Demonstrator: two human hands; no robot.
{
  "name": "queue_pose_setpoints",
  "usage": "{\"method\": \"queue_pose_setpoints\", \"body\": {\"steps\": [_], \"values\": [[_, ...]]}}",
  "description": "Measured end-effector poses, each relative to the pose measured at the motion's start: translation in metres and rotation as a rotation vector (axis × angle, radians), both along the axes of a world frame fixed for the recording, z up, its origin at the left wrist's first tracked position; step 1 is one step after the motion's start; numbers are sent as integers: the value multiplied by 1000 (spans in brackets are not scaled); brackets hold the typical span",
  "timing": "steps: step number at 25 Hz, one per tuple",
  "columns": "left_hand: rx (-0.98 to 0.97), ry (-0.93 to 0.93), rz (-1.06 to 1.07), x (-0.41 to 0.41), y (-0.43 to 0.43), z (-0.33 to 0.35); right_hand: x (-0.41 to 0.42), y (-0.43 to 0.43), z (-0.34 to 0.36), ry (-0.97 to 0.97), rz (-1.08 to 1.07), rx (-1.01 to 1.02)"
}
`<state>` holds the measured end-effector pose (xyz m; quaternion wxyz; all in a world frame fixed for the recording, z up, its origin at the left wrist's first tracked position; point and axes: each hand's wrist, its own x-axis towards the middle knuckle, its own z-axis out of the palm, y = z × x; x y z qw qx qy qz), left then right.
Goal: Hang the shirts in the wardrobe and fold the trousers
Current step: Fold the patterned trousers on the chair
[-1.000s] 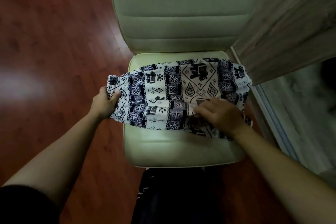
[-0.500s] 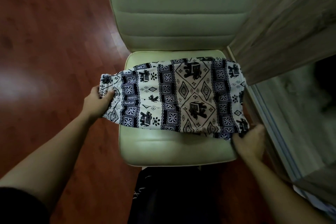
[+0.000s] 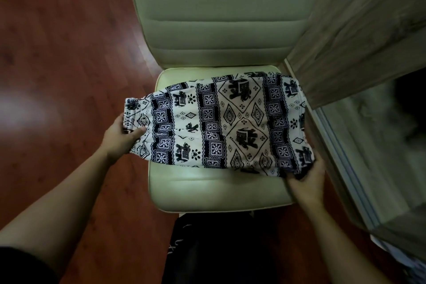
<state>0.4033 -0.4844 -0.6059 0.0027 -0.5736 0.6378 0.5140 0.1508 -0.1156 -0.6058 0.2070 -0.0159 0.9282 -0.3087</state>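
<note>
White trousers with a dark blue elephant pattern point(image 3: 221, 122) lie folded into a wide strip across the seat of a pale green chair point(image 3: 214, 189). Their left end hangs past the seat's left edge. My left hand point(image 3: 122, 136) grips that left end, thumb on top of the cloth. My right hand point(image 3: 306, 180) holds the near right corner of the trousers, with fingers curled under the fabric at the seat's right side.
The chair's padded backrest point(image 3: 221, 14) rises behind the seat. A wooden wardrobe door point(image 3: 359, 30) stands close on the right, with a mirror panel and sliding track point(image 3: 345, 163) below it. Red-brown wood floor point(image 3: 57, 53) spreads to the left. Dark clothing point(image 3: 219, 249) is below the seat.
My right hand left the middle of the trousers and moved to the near right corner, where it now holds the fabric. The cloth lies flatter. My left hand kept its grip.
</note>
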Motion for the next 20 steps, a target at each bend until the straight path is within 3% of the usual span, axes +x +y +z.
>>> {"method": "queue_pose_setpoints", "body": {"steps": [2,3,6,9,14,18,20], "values": [[-26,8,33,-2,4,0,10,-10,12,144,-25,62],[-27,21,45,-1,4,0,18,-26,21,279,72,44],[50,89,88,7,-1,1,56,-89,27,471,769,-54],[41,100,44,12,-4,2,92,-117,-10,499,1236,167],[-100,-51,-21,10,-2,2,98,-117,-21,375,1292,314],[37,59,171,2,-5,28,105,-124,-10,319,1176,299],[7,126,165,-13,-1,52,101,-125,-9,254,1224,344]]}}
